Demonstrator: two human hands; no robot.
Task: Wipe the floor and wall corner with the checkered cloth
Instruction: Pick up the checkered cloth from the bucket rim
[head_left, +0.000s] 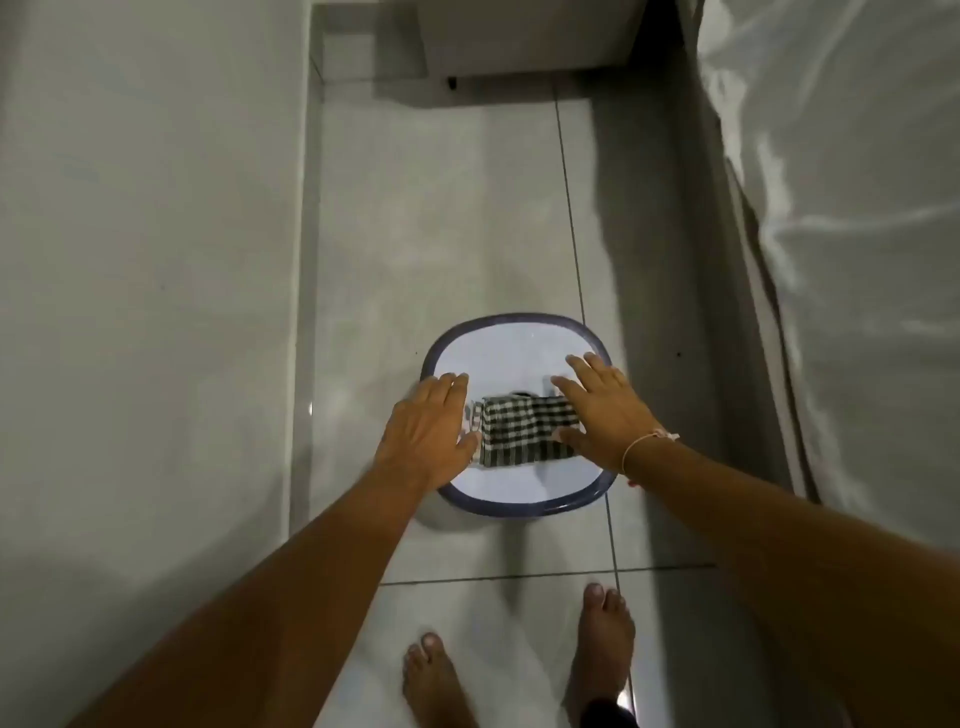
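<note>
A black-and-white checkered cloth lies folded inside a white basin with a dark blue rim that stands on the tiled floor. My left hand hovers over the basin's left side, fingers spread, its thumb beside the cloth's left end. Over the cloth's right end is my right hand, also spread flat, thumb touching or just above the cloth. Neither hand grips the cloth. The wall runs along the left, and the floor corner lies far ahead.
A bed with a shiny white cover fills the right side. A white cabinet or box stands at the far end of the narrow floor strip. My bare feet stand on the tiles just behind the basin.
</note>
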